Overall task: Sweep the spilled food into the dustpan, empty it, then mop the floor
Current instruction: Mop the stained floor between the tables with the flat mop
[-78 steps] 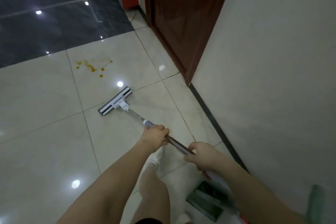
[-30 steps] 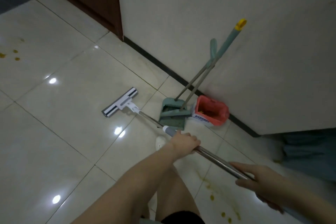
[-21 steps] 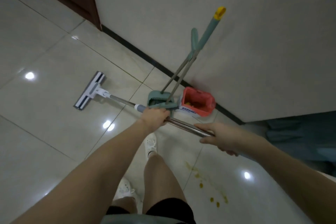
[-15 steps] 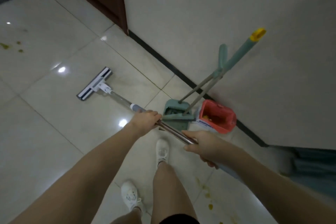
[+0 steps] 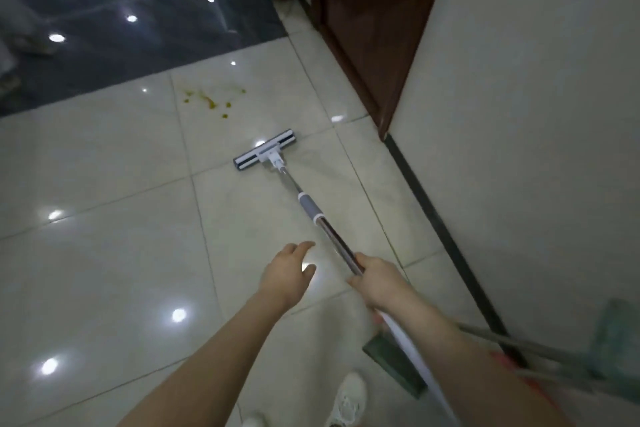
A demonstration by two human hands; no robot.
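Note:
A flat mop lies with its white and dark head (image 5: pixel 265 150) on the pale tiled floor, and its metal pole (image 5: pixel 325 225) runs back toward me. My right hand (image 5: pixel 379 279) grips the pole. My left hand (image 5: pixel 287 274) hovers free beside the pole, fingers loosely spread and holding nothing. Yellow-brown food stains (image 5: pixel 209 101) mark the tile beyond the mop head. The green dustpan (image 5: pixel 394 362) shows partly at the lower right, behind my right forearm.
A cream wall (image 5: pixel 526 114) with a dark baseboard (image 5: pixel 446 236) runs along the right. A brown door (image 5: pixel 367 17) stands farther back. Dark glossy tiles (image 5: pixel 121 31) begin beyond the stains. Green broom and dustpan handles (image 5: pixel 554 357) cross the lower right corner.
My left hand has let go of the mop pole and now hovers beside it. My view has swung from the dustpan corner back to the stained tile by the door.

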